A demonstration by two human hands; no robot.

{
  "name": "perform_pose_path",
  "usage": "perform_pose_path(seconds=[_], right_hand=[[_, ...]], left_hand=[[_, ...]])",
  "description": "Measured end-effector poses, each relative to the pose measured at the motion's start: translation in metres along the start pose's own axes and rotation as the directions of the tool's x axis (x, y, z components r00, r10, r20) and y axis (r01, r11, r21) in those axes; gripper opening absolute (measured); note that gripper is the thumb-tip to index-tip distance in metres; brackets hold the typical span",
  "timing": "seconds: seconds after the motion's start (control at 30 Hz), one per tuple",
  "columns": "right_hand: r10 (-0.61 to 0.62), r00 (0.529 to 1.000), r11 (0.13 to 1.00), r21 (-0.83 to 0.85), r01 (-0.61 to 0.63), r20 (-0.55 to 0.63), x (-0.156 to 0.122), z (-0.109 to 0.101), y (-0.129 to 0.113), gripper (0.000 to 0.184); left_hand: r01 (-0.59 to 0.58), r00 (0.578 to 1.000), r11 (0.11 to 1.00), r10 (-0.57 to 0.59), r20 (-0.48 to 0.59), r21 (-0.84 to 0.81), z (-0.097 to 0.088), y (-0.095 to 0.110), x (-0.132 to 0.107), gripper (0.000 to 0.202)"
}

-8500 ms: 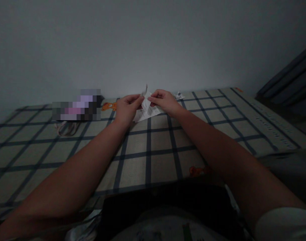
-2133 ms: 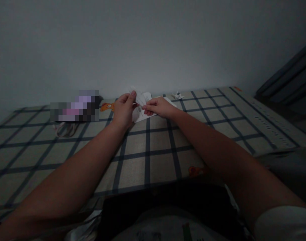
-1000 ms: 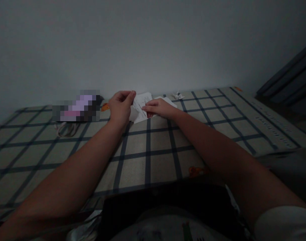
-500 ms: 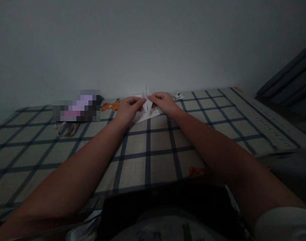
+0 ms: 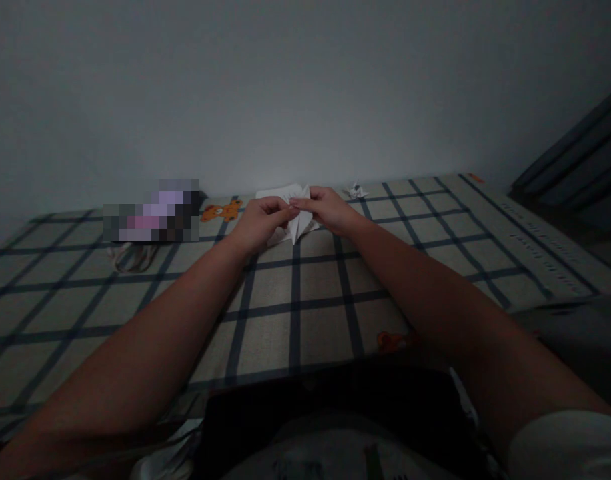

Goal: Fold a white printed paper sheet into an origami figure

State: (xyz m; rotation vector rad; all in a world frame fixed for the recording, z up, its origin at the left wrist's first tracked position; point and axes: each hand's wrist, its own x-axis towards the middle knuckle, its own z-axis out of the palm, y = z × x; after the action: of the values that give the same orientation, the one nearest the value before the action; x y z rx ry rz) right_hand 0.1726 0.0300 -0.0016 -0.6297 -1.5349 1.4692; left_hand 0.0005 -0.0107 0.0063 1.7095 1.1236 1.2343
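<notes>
Head view: a folded white paper [image 5: 296, 223] is pinched between the left hand [image 5: 260, 220] and right hand [image 5: 324, 208], fingertips together, at 12 o'clock on the checked bed sheet [image 5: 295, 313]; its upright point of half a second ago is now turned down, a fold apparently pressed.

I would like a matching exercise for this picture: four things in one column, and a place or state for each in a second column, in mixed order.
Things:
1. folded white paper
2. small paper figure
3. orange bear print
4. loose cord

Places or states:
A. lies on the checked cloth under the blurred patch
B. pinched between left hand and right hand
C. printed left of the left hand
D. stands near the wall, right of the right hand

Pairs: 1-B, 2-D, 3-C, 4-A
</notes>
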Motion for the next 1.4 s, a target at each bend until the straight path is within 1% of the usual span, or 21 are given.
perform_pose_path(seconds=[0.07, 0.17, 0.37, 0.5, 0.6, 0.7, 0.83, 0.93, 1.07, 1.17, 1.23, 1.33, 1.4], right_hand=[[0.032, 0.999, 0.998, 0.056, -0.031, -0.017, 0.000, 0.001, 0.001, 0.033], [0.044, 0.997, 0.995, 0.089, -0.039, -0.057, 0.002, 0.002, 0.002, 0.039], [0.030, 0.993, 0.992, 0.124, -0.015, -0.118, 0.008, 0.001, 0.005, 0.037], [0.017, 0.988, 0.998, 0.064, -0.007, -0.151, 0.008, 0.002, 0.005, 0.037], [-0.002, 0.991, 1.000, 0.026, 0.005, -0.135, 0.006, 0.001, 0.001, 0.042], [-0.021, 0.994, 1.000, -0.020, 0.019, -0.107, 0.005, -0.002, -0.001, 0.049], [-0.069, 0.979, 0.984, -0.177, 0.035, -0.190, 0.005, -0.005, -0.001, 0.053], [-0.100, 0.970, 0.959, -0.280, 0.035, -0.222, 0.004, -0.006, -0.001, 0.055], [-0.143, 0.968, 0.958, -0.273, 0.084, -0.205, 0.002, -0.005, -0.004, 0.053], [-0.189, 0.966, 0.959, -0.246, 0.142, -0.177, -0.001, -0.004, -0.010, 0.054], [-0.184, 0.975, 0.957, -0.248, 0.148, -0.126, -0.004, -0.003, -0.012, 0.056], [-0.156, 0.987, 0.951, -0.275, 0.143, -0.028, -0.004, -0.003, -0.011, 0.045], [-0.141, 0.990, 0.942, -0.303, 0.142, 0.025, -0.003, -0.003, -0.008, 0.037]], left_hand=[[0.009, 1.000, 1.000, -0.008, 0.025, -0.013, -0.001, -0.001, 0.001, 0.025], [0.024, 0.999, 0.999, -0.022, 0.043, -0.042, -0.003, -0.003, 0.002, 0.026], [0.051, 0.996, 0.990, -0.041, 0.076, -0.132, -0.004, -0.009, 0.004, 0.023], [0.106, 0.994, 0.969, -0.094, 0.062, -0.223, -0.001, -0.011, 0.005, 0.023], [0.122, 0.992, 0.950, -0.119, 0.029, -0.286, 0.001, -0.013, 0.006, 0.021], [0.082, 0.995, 0.965, -0.092, -0.029, -0.249, 0.002, -0.014, 0.007, 0.021], [0.074, 0.993, 0.982, -0.088, -0.078, -0.171, 0.003, -0.014, 0.006, 0.021], [0.115, 0.988, 0.977, -0.131, -0.077, -0.179, 0.005, -0.013, 0.006, 0.024], [0.176, 0.982, 0.929, -0.191, -0.015, -0.325, 0.006, -0.009, 0.006, 0.026], [0.181, 0.977, 0.894, -0.212, -0.031, -0.410, 0.004, -0.007, 0.008, 0.023], [0.203, 0.969, 0.881, -0.244, -0.043, -0.427, 0.002, -0.007, 0.009, 0.019], [0.245, 0.955, 0.857, -0.293, -0.037, -0.453, -0.002, -0.009, 0.012, 0.017], [0.287, 0.939, 0.821, -0.343, -0.024, -0.493, -0.003, -0.009, 0.014, 0.015]])
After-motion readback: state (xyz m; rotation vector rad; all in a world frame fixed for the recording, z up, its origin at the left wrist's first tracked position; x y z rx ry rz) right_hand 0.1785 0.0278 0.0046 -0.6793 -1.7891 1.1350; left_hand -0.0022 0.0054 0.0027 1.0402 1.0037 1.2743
